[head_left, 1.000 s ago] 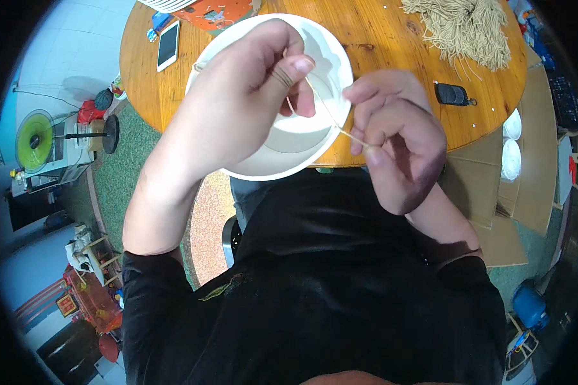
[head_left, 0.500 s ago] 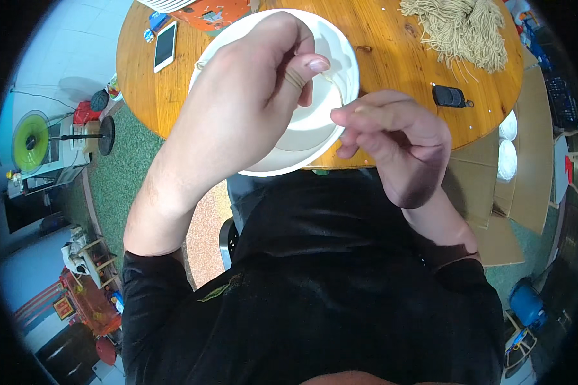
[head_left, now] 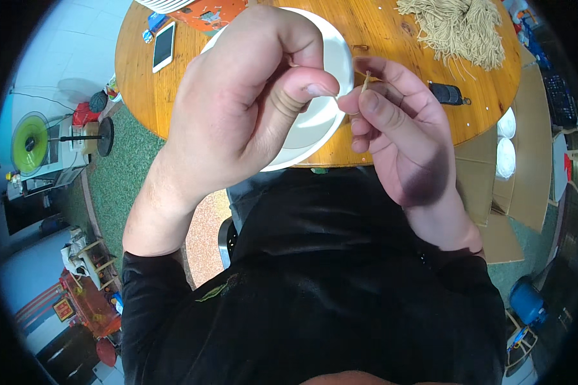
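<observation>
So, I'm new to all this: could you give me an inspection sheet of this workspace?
Surface: round wooden table, with small white specks on it.
Job's things: tan strand at the hands; white bowl below them; tan yarn bundle toward the table's far right.
Clutter: phone at left; dark key fob at right.
Hands: right hand pinches the strand between thumb and finger; left hand is curled, its hold mostly hidden.
Cables: a thin dark line, perhaps a cord, above the fan.
Surroundings: cardboard at right, green floor at left.
</observation>
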`<state>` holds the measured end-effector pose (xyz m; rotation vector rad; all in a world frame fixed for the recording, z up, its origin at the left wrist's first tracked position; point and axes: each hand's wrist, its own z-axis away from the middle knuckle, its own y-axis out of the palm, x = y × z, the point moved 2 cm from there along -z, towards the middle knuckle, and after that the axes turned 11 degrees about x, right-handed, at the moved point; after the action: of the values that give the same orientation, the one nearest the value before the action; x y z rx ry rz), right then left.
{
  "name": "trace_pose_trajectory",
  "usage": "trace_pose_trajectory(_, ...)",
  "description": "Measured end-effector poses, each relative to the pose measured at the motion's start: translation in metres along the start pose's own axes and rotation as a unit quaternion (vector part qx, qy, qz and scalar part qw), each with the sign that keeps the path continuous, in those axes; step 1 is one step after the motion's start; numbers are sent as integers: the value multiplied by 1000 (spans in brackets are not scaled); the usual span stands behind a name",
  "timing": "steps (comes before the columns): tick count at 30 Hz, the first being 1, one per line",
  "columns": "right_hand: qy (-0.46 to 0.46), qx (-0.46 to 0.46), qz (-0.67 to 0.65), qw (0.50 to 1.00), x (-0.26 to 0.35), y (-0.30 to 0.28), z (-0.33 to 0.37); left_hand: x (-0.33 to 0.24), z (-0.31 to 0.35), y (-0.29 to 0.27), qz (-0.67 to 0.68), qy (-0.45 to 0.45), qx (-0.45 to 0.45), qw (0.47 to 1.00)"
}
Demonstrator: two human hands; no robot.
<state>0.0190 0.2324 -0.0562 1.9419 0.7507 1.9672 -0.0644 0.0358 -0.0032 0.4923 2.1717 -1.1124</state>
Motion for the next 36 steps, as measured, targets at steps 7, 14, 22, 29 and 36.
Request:
trace_pose_trajectory(7,1,59,-21,998,4,-5,-1,-3,-2,-2,6,26,5,1000)
trace_pose_trajectory(14,20,31,-9,999,7,0,3,-14,-8,-4,-113,47,64,990)
trace_pose_trajectory(22,33,9,191,981,31,12,2,-18,-18,-6,-170,95,93,977)
trace_pose_trajectory(29,82,64,256,961,49,13,3,1,-33,-4,-212,125,50,968)
trace_pose_trajectory(36,109,126,280,945,58,-5,-1,-29,-57,-4,-213,110,79,968)
